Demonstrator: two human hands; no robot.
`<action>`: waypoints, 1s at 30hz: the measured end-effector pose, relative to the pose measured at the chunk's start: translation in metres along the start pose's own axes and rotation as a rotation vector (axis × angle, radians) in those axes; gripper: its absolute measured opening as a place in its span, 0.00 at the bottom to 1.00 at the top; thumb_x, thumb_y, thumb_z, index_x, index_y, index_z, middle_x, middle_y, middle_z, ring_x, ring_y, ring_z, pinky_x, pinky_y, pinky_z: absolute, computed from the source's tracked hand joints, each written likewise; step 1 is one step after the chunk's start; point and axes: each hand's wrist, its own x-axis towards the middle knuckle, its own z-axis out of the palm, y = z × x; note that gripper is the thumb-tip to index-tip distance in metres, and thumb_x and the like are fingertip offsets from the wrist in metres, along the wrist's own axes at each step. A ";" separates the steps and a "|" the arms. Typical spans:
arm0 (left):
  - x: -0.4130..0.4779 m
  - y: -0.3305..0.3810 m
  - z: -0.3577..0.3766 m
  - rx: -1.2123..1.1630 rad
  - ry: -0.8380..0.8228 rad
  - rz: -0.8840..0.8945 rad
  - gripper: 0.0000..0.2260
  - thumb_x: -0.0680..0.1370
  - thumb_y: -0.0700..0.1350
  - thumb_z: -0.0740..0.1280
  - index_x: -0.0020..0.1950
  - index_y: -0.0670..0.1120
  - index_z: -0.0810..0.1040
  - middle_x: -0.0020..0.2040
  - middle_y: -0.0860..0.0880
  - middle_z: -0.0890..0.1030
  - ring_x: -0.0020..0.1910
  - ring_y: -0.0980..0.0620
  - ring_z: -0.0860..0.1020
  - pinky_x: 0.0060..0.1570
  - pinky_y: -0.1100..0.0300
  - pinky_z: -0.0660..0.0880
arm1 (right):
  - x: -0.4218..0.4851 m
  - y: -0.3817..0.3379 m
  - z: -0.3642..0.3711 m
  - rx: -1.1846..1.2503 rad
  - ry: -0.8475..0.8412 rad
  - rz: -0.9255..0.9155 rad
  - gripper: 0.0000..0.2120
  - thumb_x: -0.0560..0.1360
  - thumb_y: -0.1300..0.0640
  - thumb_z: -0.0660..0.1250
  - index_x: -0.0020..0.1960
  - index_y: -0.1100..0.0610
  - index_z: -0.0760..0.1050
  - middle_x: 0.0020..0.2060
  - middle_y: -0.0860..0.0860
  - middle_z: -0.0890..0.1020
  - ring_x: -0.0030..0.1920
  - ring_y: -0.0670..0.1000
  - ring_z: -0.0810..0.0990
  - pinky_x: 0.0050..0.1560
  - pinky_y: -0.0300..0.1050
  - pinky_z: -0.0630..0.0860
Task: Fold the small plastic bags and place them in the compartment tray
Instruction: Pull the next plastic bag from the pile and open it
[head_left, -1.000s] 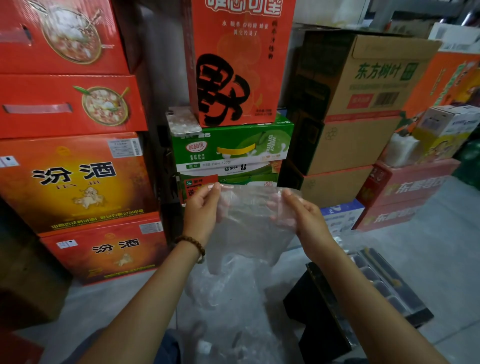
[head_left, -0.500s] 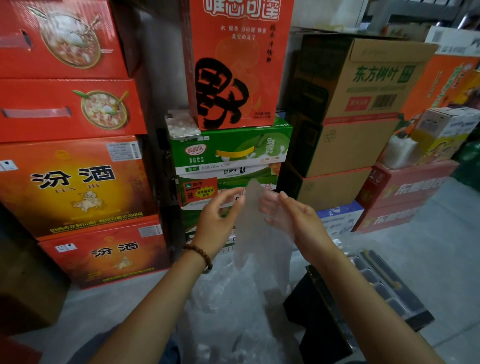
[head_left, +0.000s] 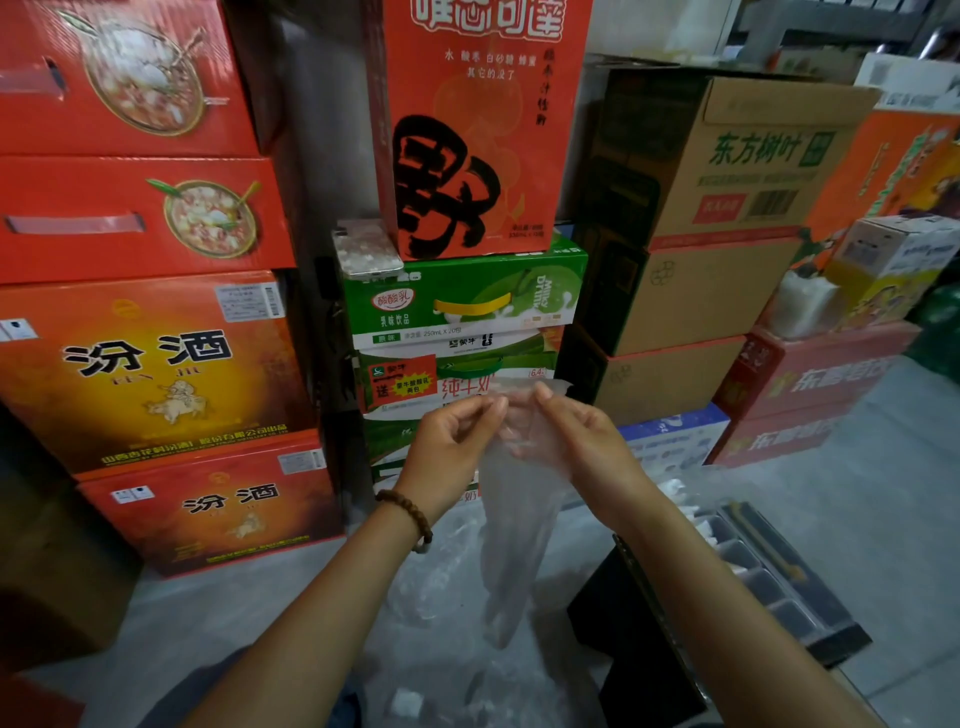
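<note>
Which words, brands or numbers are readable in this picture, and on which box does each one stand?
"汾酒": large orange carton, left stack.
"汾酒": red carton beneath it.
"东方树叶": brown cardboard box, upper right.
"酸酸乳", "250mL": green milk-drink carton, centre.
"纯牛奶", partly hidden by the hands: green-and-red milk carton below.
One big black brush character, hard to identify: tall orange-red box.
Barcode stickers and other small print: too blurred.
</note>
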 end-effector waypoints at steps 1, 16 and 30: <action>0.000 0.000 -0.001 0.018 0.036 0.005 0.09 0.79 0.45 0.63 0.52 0.45 0.82 0.46 0.51 0.85 0.48 0.55 0.83 0.48 0.66 0.77 | -0.001 0.000 0.000 -0.004 0.036 -0.029 0.16 0.81 0.53 0.61 0.60 0.62 0.79 0.53 0.56 0.85 0.54 0.53 0.83 0.52 0.45 0.80; 0.003 0.001 -0.002 -0.044 0.186 -0.059 0.07 0.79 0.45 0.64 0.51 0.46 0.81 0.45 0.51 0.84 0.44 0.59 0.81 0.42 0.69 0.76 | 0.001 0.003 -0.001 0.020 0.226 0.004 0.08 0.77 0.58 0.67 0.50 0.61 0.82 0.42 0.53 0.86 0.43 0.48 0.84 0.43 0.36 0.79; 0.002 0.000 -0.003 -0.001 0.215 -0.057 0.10 0.80 0.46 0.62 0.52 0.47 0.82 0.49 0.52 0.83 0.49 0.59 0.80 0.47 0.70 0.75 | 0.000 0.000 0.003 -0.047 0.245 -0.005 0.08 0.77 0.56 0.67 0.47 0.58 0.83 0.41 0.53 0.86 0.42 0.49 0.85 0.43 0.39 0.80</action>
